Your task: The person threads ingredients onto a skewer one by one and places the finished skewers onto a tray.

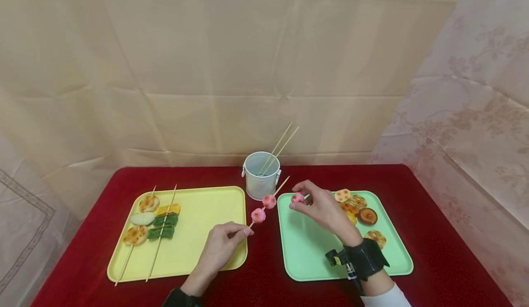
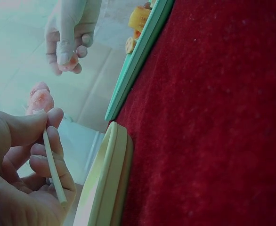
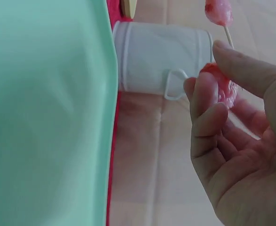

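Observation:
My left hand (image 1: 221, 247) pinches the lower part of a wooden skewer (image 2: 54, 165) between thumb and fingers. Two pink balls with reddish tops, a lower pink ball (image 1: 258, 215) and an upper pink ball (image 1: 269, 201), are threaded on it, and its pointed tip sticks out up and to the right. In my right hand (image 1: 324, 208) a third pink ball (image 1: 297, 198) is held between thumb and fingertips, a short way right of the skewer tip. The right wrist view shows that ball (image 3: 230, 94) partly covered by the fingers.
A yellow tray (image 1: 206, 206) at left bears two loaded skewers with toy food pieces. The green tray (image 1: 306, 256) under my right hand carries a mushroom piece (image 1: 367, 216) and several round slices. Behind, a white bucket (image 1: 258, 185) holds two bare skewers (image 1: 285, 141).

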`<state>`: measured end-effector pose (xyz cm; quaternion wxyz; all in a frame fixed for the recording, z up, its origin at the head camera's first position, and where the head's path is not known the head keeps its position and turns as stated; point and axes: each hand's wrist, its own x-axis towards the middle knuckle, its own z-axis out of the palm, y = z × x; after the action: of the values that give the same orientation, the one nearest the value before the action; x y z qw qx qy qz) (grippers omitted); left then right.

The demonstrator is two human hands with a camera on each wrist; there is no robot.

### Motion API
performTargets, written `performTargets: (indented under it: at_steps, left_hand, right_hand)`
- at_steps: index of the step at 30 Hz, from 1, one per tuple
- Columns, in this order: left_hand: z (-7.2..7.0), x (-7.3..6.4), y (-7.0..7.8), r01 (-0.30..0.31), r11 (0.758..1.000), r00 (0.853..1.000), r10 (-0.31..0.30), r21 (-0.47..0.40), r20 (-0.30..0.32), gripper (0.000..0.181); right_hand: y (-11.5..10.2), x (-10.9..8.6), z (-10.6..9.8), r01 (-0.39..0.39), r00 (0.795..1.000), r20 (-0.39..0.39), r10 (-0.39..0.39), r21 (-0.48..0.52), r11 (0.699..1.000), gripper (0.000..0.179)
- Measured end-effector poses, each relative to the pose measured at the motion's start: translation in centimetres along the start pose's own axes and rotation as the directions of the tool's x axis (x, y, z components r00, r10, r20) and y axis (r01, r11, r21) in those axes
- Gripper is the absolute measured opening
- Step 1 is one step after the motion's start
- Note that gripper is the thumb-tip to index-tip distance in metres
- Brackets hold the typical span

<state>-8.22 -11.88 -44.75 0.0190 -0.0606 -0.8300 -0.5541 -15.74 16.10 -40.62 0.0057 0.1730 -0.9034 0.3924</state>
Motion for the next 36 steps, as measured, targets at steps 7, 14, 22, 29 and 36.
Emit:
performTargets:
  at_steps: [7, 14, 22, 29, 36]
  left_hand:
    - [-0.1, 0.0, 0.1, 0.006, 1.000, 1.000, -0.006, 0.015, 0.001, 0.012]
    - [-0.3, 0.1, 0.3, 0.012, 1.000, 1.000, -0.012, -0.016, -0.001, 0.012]
    - [-0.3, 0.1, 0.6, 0.017, 0.999, 0.999, -0.015, -0.044, 0.038, 0.008]
    - [-0.3, 0.1, 0.5, 0.001, 0.999, 0.995, 0.003, -0.042, 0.096, 0.010]
    - [-0.4, -0.1, 0.5, 0.024, 0.998, 0.986, -0.014, -0.057, 0.167, 0.012]
  right_hand:
    - [0.3, 0.2, 0.9, -0.062, 0.997, 0.055, 0.051, 0.236, 0.970, 0.034]
    - [0.5, 0.4, 1.2, -0.204, 0.978, 0.155, 0.140, 0.570, 0.796, 0.043]
    - [0.8, 0.6, 1.6, -0.257, 0.962, 0.092, 0.258, 0.635, 0.728, 0.042]
    - [1.2, 0.7, 1.8, -0.276, 0.939, 0.055, 0.339, 0.711, 0.647, 0.041]
    - [1.4, 0.7, 1.6, -0.256, 0.912, 0.022, 0.410, 0.812, 0.524, 0.035]
